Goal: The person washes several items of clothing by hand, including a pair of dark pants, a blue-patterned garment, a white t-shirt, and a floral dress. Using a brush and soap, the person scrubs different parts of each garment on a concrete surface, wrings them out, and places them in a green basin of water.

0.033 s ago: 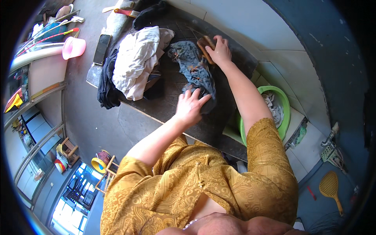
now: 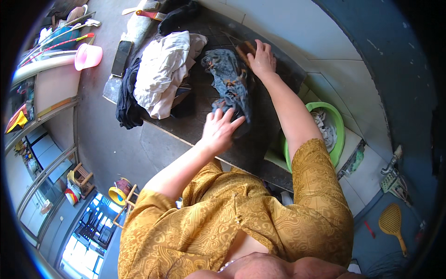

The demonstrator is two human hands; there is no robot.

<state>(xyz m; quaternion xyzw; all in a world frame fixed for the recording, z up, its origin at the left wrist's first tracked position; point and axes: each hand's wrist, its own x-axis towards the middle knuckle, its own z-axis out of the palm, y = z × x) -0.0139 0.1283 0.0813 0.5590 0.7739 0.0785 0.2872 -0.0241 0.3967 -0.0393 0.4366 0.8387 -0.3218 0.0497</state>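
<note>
A wet, dark blue-grey garment (image 2: 228, 76) with orange-brown patches lies bunched lengthwise on the dark slab (image 2: 265, 111). At its near end, my left hand (image 2: 217, 132) holds the cloth down, fingertips bent over it. A brown wooden scrub brush (image 2: 245, 51) is gripped in my right hand (image 2: 263, 60) beside the garment's far end. The brush's bristles are hard to make out. To the left, a heap of white cloth (image 2: 160, 74) rests on the slab, with black cloth (image 2: 127, 97) hanging at its side.
A green basin (image 2: 340, 125) with pale wet cloth stands right of the slab, below a tiled wall (image 2: 278, 28). A red-handled brush (image 2: 151, 15) and black cloth (image 2: 179, 16) lie at the far end. A tap (image 2: 394, 158) is at right; a pink bucket (image 2: 88, 56) at left.
My left hand has drawn slightly left and nearer to me. The brush and my right hand have shifted a little to the right and away. The garment's near end has moved left.
</note>
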